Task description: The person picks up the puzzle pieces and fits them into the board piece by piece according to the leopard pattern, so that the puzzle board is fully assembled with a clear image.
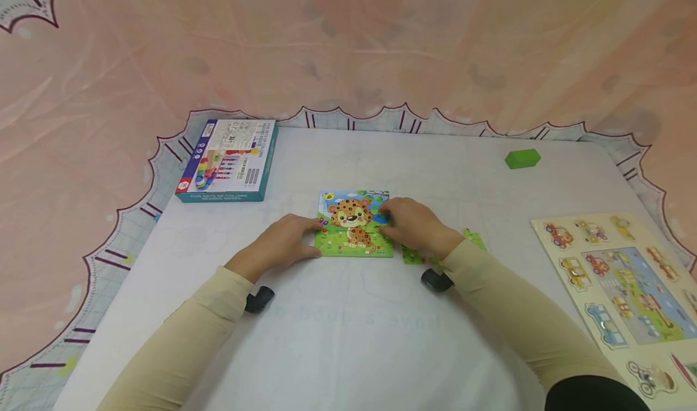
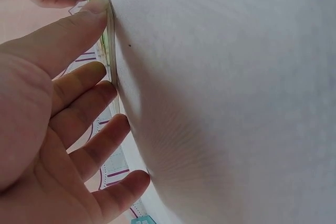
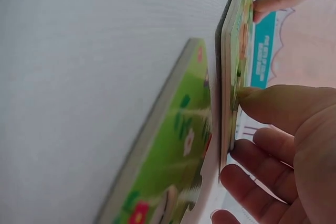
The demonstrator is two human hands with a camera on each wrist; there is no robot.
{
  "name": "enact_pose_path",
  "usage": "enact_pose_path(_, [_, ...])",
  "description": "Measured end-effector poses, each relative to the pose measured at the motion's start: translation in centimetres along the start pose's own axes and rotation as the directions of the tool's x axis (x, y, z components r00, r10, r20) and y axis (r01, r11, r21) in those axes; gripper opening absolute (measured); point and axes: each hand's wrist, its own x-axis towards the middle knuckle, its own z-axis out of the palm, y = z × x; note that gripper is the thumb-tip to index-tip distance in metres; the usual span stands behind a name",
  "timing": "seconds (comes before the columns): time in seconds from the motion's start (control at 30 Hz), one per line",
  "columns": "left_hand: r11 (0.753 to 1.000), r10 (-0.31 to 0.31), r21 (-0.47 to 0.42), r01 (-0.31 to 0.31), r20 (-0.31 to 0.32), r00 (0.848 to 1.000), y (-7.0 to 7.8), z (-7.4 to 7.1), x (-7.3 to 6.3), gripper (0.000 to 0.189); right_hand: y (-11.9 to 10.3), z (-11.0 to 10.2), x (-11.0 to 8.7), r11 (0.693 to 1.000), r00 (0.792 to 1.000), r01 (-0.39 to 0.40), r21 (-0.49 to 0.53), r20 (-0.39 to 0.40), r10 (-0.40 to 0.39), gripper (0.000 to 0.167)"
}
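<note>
A leopard jigsaw puzzle lies mid-table, a seam running across its picture. Along its left edge, my left hand rests with thumb and fingers spread. In the left wrist view those fingers are nearly straight, their tips right at the puzzle's edge. My right hand is at the opposite edge. Its thumb touches the picture face in the right wrist view, and loosely bent fingers meet the edge. A green puzzle piece lies beside the puzzle, partly hidden by my right hand in the head view.
At the back left stands a flat box with a teal side. A green block sits at the back right. On the right lies a wooden vehicle puzzle board. Another green piece shows behind my right wrist. A patterned cloth hangs behind the table.
</note>
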Motion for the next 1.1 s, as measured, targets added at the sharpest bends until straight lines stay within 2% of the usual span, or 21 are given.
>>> enact_pose_path(0.53, [1.000, 0.004, 0.003, -0.004, -0.010, 1.000, 0.15, -0.09, -0.14, 0.057, -0.43, 0.09, 0.36, 0.999, 0.999, -0.037, -0.010, 0.009, 0.037, 0.047])
enact_pose_path(1.1, [1.000, 0.014, 0.009, -0.014, -0.012, 1.000, 0.05, -0.05, -0.21, 0.057, -0.55, 0.04, 0.31, 0.999, 1.000, -0.030, -0.015, -0.008, 0.030, 0.045])
